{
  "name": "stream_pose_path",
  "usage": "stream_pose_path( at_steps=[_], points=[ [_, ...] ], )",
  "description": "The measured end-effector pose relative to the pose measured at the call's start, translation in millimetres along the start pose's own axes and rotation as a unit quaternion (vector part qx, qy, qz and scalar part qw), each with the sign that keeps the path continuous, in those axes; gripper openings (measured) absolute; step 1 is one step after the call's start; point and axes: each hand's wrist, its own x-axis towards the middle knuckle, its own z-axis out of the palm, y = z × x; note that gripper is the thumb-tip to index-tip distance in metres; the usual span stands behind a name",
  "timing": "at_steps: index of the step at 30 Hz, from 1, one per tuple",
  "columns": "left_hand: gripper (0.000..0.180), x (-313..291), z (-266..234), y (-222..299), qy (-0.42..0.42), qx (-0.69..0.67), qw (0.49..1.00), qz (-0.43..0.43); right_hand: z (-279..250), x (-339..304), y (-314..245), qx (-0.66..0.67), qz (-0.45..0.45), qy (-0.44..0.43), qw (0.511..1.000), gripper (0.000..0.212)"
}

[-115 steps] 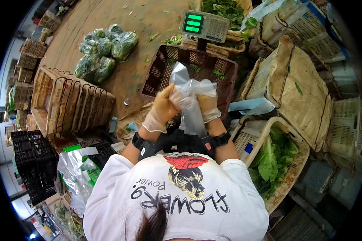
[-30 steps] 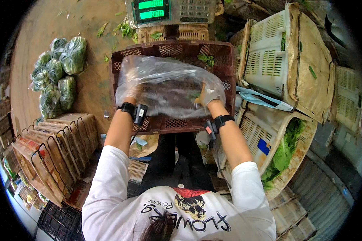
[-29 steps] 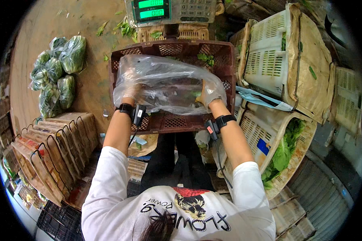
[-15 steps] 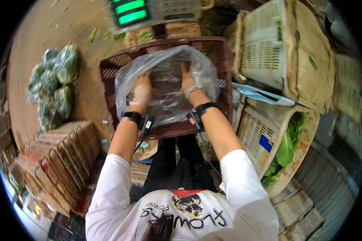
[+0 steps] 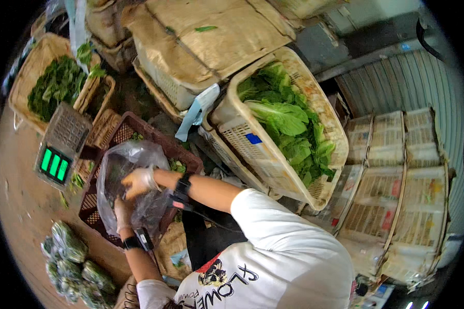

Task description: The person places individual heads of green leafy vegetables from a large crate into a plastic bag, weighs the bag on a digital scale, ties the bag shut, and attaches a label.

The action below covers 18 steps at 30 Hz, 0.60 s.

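Observation:
A large clear plastic bag (image 5: 106,177) lines a dark maroon crate (image 5: 188,158), its mouth wide. Both my hands are inside the bag, wearing pale, thin gloves with orange-tinted fingers. My right hand (image 5: 139,184) reaches across the crate with its fingers stretched out, apart from any item I can make out. Nearer me, my left hand (image 5: 122,211) sits against the bag's inner side, its fingers pointing up and partly veiled by plastic; it looks open. Bits of green leaf lie in the crate beside the bag.
A scale with a lit green display (image 5: 56,165) stands beyond the crate. Bagged greens (image 5: 69,262) lie on the floor at left. To the right, a cream crate (image 5: 232,121) holds leafy greens (image 5: 288,123); a covered crate (image 5: 201,31) stands behind it. Stacked wrapped crates (image 5: 397,206) are farther right.
My view has swung right, bringing the crate of greens and stacked crates into sight. My hands, earlier spread apart in the bag, are now close together.

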Motion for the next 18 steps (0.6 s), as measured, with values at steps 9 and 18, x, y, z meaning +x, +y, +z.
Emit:
stream_pose_path(
  at_steps=[9,18],
  points=[
    [0.028,-147.2,-22.1,148.4,-0.109,-0.234,0.964,0.069,-147.6,-291.2,-55.4,-0.016,0.078,0.437,0.896,0.031],
    [0.031,-166.8,63.9,330.4,-0.229,-0.136,0.946,0.185,-209.4,-341.0,139.1,-0.296,0.49,0.165,0.803,0.068]
  ],
)
